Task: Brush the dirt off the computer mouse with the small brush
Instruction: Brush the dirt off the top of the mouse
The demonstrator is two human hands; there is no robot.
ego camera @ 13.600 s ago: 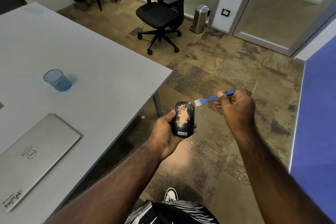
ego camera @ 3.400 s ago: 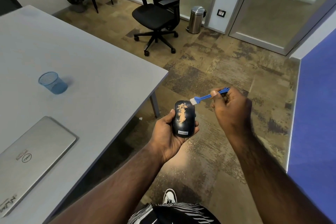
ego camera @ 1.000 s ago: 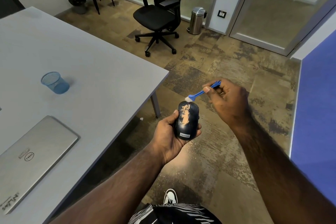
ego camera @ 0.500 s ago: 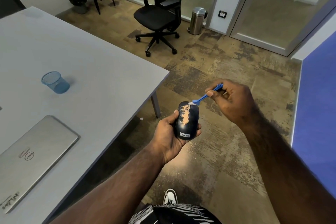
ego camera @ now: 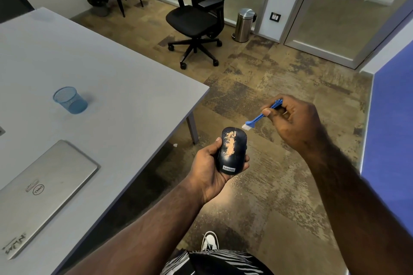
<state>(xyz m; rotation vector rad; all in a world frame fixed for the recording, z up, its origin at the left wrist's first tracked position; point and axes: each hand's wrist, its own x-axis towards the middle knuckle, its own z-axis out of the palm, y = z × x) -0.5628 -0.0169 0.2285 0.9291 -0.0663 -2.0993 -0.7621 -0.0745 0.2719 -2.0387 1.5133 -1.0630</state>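
My left hand (ego camera: 209,168) holds a dark computer mouse (ego camera: 236,158) upright over the floor, off the table's corner. An orange-brown streak of dirt (ego camera: 230,146) runs down the middle of its top. My right hand (ego camera: 295,121) grips a small blue brush (ego camera: 260,117) by the handle. The white bristles (ego camera: 245,127) hang just beyond the mouse's upper right edge, very close to it; contact cannot be made out.
A grey table (ego camera: 107,87) at the left carries a blue mesh cup (ego camera: 69,100) and a shut silver laptop (ego camera: 40,194). A black office chair (ego camera: 196,20) and a steel bin (ego camera: 244,24) stand farther back. A blue partition (ego camera: 393,140) lines the right.
The brush was on the mouse's top end half a second ago. It has now swung off to the upper right, and my right hand has drawn away with it. The mouse stays put.
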